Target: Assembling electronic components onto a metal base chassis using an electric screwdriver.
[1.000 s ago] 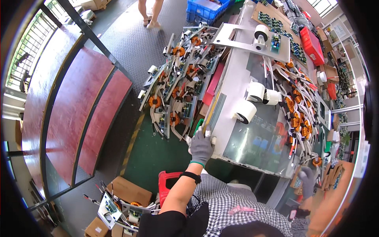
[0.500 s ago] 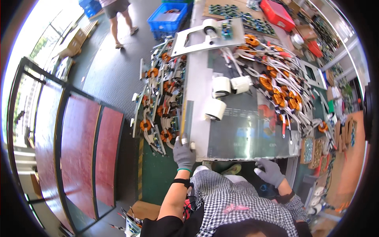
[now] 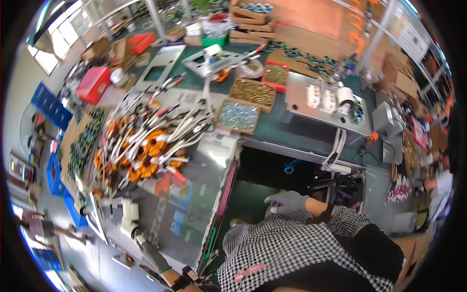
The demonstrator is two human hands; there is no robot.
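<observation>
My left hand (image 3: 153, 255), in a grey glove with pale fingertips, stretches over the near left part of the work table (image 3: 187, 238). Its fingers look extended and slightly blurred, close to a white cylinder (image 3: 129, 228); whether they touch it I cannot tell. Behind that one sits another white cylinder (image 3: 130, 210). My right hand (image 3: 288, 202), gloved too, hovers in front of my checked apron (image 3: 272, 238) with fingers pointing left and nothing visible in it. Beyond the table's middle lies a heap of orange-wound coils with white cables (image 3: 146, 146).
Trays of silver screws (image 3: 237, 116) and brass-coloured fasteners (image 3: 253, 93) stand past the table corner. To the right is a metal box (image 3: 326, 104) carrying white parts and a white cylinder (image 3: 345, 97). A dark gap (image 3: 272, 170) separates the benches. A person (image 3: 41, 228) is at far left.
My view has swung right, bringing the screw trays and metal box close. My torso has turned; my left hand now trails at lower left, and my right hand points left.
</observation>
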